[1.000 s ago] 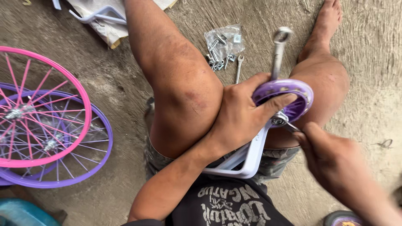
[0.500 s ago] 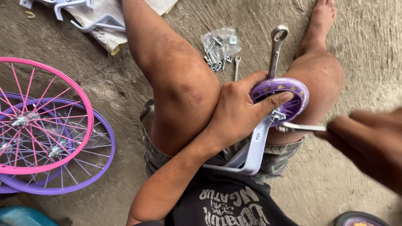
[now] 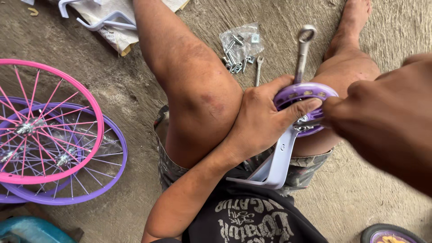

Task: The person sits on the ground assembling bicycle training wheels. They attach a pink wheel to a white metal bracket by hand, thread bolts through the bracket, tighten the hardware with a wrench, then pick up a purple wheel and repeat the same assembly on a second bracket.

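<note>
The left hand [image 3: 263, 119] is gripping the small purple training wheel [image 3: 306, 105] on its pale bracket [image 3: 279, 157]; the right hand [image 3: 382, 121], blurred, is pinching at its hub.

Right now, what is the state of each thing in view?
Left hand: gripping the purple training wheel.
Right hand: at the wheel's hub, blurred.
White bracket: attached to the wheel, resting on the lap.
Bag of bolts: lying on the ground.
Pink wheel rim: lying flat over purple rim.
</note>
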